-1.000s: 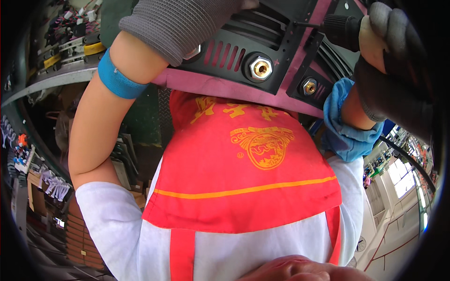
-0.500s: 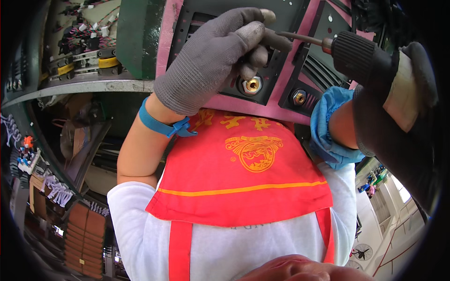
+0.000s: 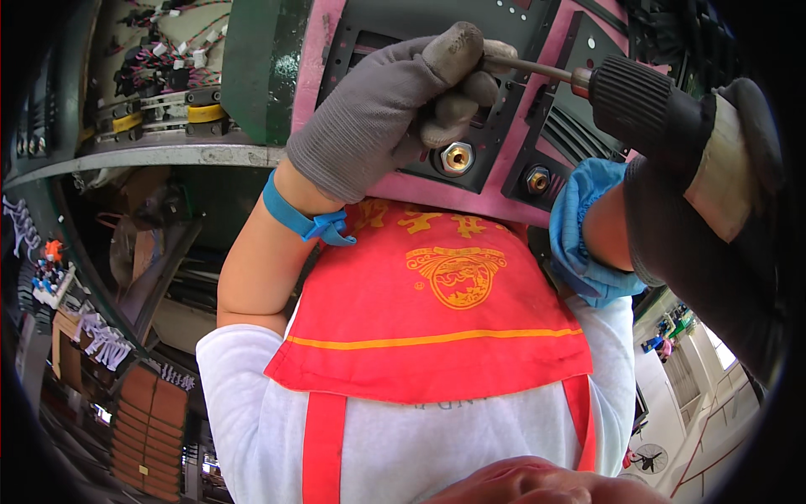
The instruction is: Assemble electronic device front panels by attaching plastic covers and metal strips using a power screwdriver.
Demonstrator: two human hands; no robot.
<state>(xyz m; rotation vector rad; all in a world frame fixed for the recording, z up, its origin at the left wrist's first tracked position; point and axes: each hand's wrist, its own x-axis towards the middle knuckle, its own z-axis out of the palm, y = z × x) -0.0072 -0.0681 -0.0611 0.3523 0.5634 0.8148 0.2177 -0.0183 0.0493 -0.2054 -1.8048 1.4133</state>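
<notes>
My left hand, in a grey knit glove, is closed, thumb and forefinger pinched at the tip of a thin screwdriver bit. Whether a small part sits between those fingertips is hidden. The bit runs from a black power screwdriver, held almost level above the work. Round its body, which has a light-coloured wrap, my gloved right hand is closed. Beneath both hands lies a dark metal panel with a brass fitting and hex nut. Right of it is a second dark panel with another brass fitting.
Pink surface shows between the panels. A metal-edged bench rim runs leftward. Beyond it lie bundled wires with white connectors and yellow-black parts. A green board stands beside them. My red apron is close to the bench.
My left hand has shifted slightly right, and its thumb and fingertips now meet at the bit's tip. The screwdriver has barely moved. The view has shifted slightly.
</notes>
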